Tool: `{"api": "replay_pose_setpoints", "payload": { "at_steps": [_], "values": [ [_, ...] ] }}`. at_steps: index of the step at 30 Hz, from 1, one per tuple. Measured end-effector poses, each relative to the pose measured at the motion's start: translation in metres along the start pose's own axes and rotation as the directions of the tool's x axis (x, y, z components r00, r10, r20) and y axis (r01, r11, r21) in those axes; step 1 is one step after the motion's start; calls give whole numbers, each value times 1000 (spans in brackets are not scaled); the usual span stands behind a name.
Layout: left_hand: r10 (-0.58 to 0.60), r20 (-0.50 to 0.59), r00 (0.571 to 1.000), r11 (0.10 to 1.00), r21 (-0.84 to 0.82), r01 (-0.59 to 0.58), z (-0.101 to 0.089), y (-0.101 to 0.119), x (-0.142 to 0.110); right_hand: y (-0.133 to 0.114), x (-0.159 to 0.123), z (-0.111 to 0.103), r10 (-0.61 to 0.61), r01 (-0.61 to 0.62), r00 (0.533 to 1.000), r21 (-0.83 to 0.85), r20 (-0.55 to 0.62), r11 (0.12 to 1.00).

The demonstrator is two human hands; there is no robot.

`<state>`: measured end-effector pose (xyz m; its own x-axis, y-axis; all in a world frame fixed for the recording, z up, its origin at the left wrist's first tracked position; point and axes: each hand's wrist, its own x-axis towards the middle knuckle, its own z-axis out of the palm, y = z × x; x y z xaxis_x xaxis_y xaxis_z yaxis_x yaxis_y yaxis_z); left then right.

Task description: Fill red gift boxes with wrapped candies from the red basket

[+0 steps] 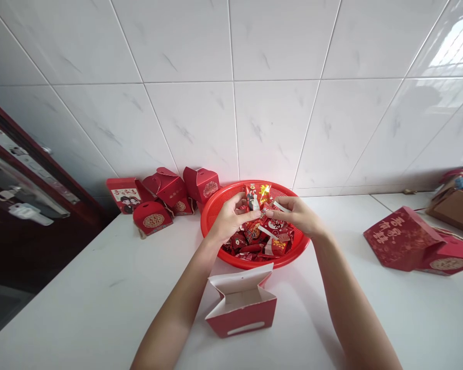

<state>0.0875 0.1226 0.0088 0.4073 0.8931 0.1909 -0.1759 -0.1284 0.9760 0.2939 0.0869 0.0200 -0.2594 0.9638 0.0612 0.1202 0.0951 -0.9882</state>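
Note:
Both hands are over a red plastic basket (212,208) heaped with red-wrapped candies (254,234). My left hand (231,220) is closed, with a red and gold candy packet (252,195) upright at its fingertips. My right hand (299,215) has thumb and fingers pinched together close to the left thumb. A pale strip (281,206) shows by its fingers, but what it grips is too small to make out. In front of the basket, between my forearms, stands a red paper gift box (247,316) with its top open and white inside.
Several folded red gift boxes (165,190) stand at the left against the tiled wall (189,118). More red boxes (405,239) lie at the right, near a brown cardboard box (453,208). A dark red door (19,205) with a metal lock borders the white tabletop (111,288).

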Motion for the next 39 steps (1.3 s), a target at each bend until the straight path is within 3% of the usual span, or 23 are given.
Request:
{"api": "replay_pose_setpoints", "payload": {
  "at_steps": [11,18,22,27,31,33,36,39],
  "values": [
    [-54,32,998,997,55,52,-7,4,-4,-4,-3,-8,-48,48,999,-6,7,999],
    [-58,41,997,996,63,55,-6,3,-4,-2,0,-3,-92,92,995,-4,40,996],
    [-79,65,995,993,94,73,-11,4,-3,-3,0,-2,-78,78,997,49,4,996],
    [-98,101,990,945,321,61,-43,7,-4,-7,-5,-10,-60,82,989,168,-136,982],
    [-234,156,960,818,565,108,-62,8,-7,-8,-8,-17,-47,86,978,186,-205,979],
    [-161,121,979,831,552,69,-55,9,-9,-8,-8,-15,-42,73,982,164,-184,984],
    [-27,98,995,919,395,-14,-29,12,-9,-9,-7,-7,-74,86,990,97,-124,992],
    [-8,108,994,943,330,-29,-6,15,-10,-10,-6,1,-98,103,991,48,-95,993]
  ]
}}
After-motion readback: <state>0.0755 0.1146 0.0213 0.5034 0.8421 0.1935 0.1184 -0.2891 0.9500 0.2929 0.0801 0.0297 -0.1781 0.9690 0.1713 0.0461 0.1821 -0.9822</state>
